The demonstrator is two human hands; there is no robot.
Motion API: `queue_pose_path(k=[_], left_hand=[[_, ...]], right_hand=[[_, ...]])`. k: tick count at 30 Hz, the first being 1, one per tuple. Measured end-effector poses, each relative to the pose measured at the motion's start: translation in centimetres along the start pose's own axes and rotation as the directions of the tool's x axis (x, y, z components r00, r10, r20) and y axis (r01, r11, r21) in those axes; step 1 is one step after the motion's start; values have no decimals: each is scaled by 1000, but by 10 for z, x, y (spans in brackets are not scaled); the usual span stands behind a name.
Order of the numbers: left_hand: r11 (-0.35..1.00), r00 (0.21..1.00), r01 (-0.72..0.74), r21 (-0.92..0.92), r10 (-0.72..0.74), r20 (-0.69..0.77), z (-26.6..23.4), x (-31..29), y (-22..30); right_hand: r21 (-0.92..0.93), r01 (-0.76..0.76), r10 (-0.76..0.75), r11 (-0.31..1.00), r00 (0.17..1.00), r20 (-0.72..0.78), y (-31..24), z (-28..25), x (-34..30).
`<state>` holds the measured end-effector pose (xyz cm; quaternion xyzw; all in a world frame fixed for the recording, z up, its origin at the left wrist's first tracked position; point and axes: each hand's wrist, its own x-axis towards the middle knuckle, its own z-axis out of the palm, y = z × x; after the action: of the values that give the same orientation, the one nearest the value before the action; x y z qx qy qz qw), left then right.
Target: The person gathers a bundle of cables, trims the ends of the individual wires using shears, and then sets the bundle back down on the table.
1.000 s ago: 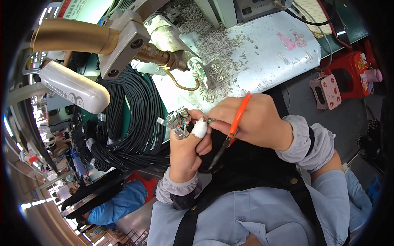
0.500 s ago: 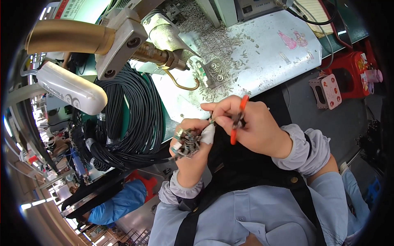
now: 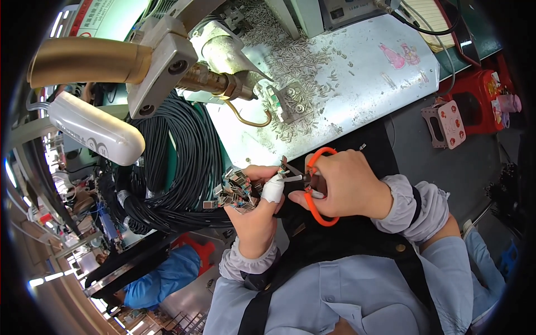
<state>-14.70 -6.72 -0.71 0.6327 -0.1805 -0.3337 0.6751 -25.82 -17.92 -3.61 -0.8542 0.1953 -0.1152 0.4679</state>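
Observation:
My left hand is closed around a bunch of small metal plug connectors with bits of green board. White wrapping covers its thumb, and one small piece stands out at the thumb tip. In my right hand is a pair of orange-handled cutters. Their handles are spread, and the jaws point left, close to the piece at my left thumb. I cannot tell whether the jaws touch it. Both hands are in front of the near edge of the metal work plate.
Many small metal pins lie scattered around a small fixture under a nozzle. At left are a coil of black cable and a white lamp. A pink stool stands right; a person in blue sits lower left.
My right hand has drawn back slightly from the left thumb. The cutters have swung round, handles apart and jaws toward the thumb tip. My left hand has turned the connector bunch a little.

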Motion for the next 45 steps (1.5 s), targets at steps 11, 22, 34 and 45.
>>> queue_pose_path(k=[11, 22, 34, 45], left_hand=[[986, 992, 127, 104, -129, 12, 0, 25, 3], [923, 946, 316, -218, -288, 150, 0, 87, -4], [922, 930, 351, -163, -323, 175, -3, 86, 3], [924, 931, 347, -162, -319, 180, -8, 88, 1]], right_hand=[[398, -117, 134, 910, 991, -15, 8, 25, -3], [569, -57, 262, 821, 921, -287, 11, -13, 64], [605, -86, 237, 791, 956, -174, 15, -9, 73], [624, -129, 271, 770, 953, -137, 13, -8, 73]])
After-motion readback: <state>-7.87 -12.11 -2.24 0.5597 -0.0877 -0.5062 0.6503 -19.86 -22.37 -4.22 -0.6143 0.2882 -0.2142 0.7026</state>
